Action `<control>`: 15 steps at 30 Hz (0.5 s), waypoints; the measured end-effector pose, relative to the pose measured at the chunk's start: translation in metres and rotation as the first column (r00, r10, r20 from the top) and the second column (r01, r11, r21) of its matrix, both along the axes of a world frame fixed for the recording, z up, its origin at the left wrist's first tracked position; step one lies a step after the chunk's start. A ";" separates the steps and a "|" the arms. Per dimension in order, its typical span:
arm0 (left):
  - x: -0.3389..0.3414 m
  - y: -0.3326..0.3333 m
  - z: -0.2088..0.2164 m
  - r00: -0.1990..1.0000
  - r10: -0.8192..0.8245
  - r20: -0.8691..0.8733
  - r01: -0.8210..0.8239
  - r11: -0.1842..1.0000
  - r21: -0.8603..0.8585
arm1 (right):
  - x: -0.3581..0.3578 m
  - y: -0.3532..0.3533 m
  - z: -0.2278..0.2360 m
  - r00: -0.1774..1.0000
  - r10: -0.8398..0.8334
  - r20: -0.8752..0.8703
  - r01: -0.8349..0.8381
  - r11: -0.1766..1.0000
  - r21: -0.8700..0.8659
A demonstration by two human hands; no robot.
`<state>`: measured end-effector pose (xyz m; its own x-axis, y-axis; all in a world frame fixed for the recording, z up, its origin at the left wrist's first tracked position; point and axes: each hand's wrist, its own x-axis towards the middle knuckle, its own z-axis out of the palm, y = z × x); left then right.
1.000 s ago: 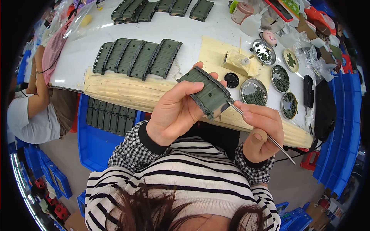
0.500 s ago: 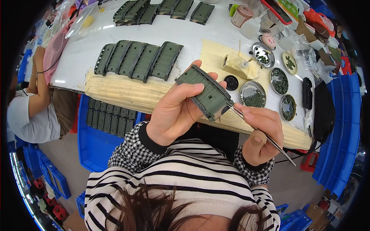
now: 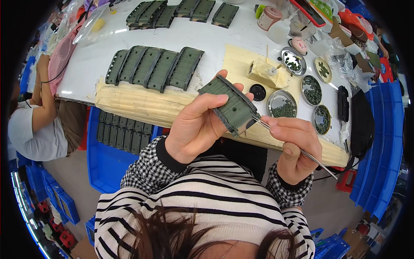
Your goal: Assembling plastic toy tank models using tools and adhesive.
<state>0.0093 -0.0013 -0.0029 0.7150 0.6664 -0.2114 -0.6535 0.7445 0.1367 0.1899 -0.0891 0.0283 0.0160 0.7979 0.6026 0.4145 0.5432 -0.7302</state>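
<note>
My left hand [image 3: 199,123] is closed round a dark green curved model piece [image 3: 230,105] with ribbed edges, the thumb pressing on its face. In my right hand [image 3: 297,144] I pinch metal tweezers [image 3: 315,159], whose tips touch the piece's right end beside a black patch. Whether the tips hold a small part is too small to tell. Just beyond the hands stand round metal dishes of small green parts: one dish [image 3: 270,113] right behind the tweezers, others [image 3: 303,96] [image 3: 315,125] farther right. A round black lid [image 3: 258,92] lies near the piece.
A row of similar green pieces [image 3: 153,69] lies on the table left of centre, with more [image 3: 189,9] at the back. A wrapped block [image 3: 261,73] holds a white-tipped stick. A blue bin [image 3: 108,168] of green pieces sits below the left edge. Another person [image 3: 41,125] sits at left.
My right hand and the tweezers' rear end have shifted slightly to the right. The tips stay at the piece's right end, and my left hand keeps its hold, barely moved.
</note>
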 end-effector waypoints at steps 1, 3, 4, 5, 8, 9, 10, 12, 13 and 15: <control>0.000 0.000 0.000 1.000 0.005 0.002 -0.005 1.000 0.012 | -0.001 0.000 0.000 1.000 -0.014 0.008 0.014 1.000 0.003; 0.001 0.000 0.000 1.000 0.024 -0.007 -0.023 0.999 0.043 | -0.003 -0.001 -0.001 0.999 -0.042 0.023 0.042 0.999 0.010; 0.002 0.000 0.001 0.999 0.032 -0.012 -0.031 0.998 0.059 | -0.003 -0.001 -0.001 0.998 -0.053 0.020 0.053 0.999 0.015; 0.002 0.000 0.002 1.000 0.031 -0.004 -0.031 0.998 0.062 | -0.003 -0.001 -0.001 0.998 -0.063 0.017 0.063 0.998 0.020; 0.003 0.001 0.002 0.999 0.026 0.025 -0.028 0.997 0.068 | -0.005 -0.002 -0.007 0.996 -0.074 -0.040 0.076 0.996 0.045; 0.003 0.001 0.002 0.999 0.021 0.033 -0.023 0.997 0.068 | -0.005 -0.002 -0.009 0.995 -0.074 -0.068 0.077 0.996 0.054; 0.003 0.001 0.002 0.999 0.016 0.041 -0.019 0.998 0.068 | -0.005 -0.002 -0.010 0.995 -0.069 -0.069 0.074 0.995 0.063; 0.003 0.001 0.002 0.999 0.017 0.046 -0.019 0.998 0.059 | -0.005 -0.002 -0.011 0.996 -0.061 -0.070 0.067 0.994 0.080; 0.003 0.001 0.002 0.999 0.016 0.049 -0.019 0.998 0.054 | -0.004 -0.002 -0.012 0.996 -0.062 -0.060 0.067 0.994 0.083; 0.002 0.001 0.001 0.999 0.015 0.051 -0.018 0.998 0.052 | -0.003 -0.002 -0.012 0.997 -0.061 -0.039 0.065 0.994 0.088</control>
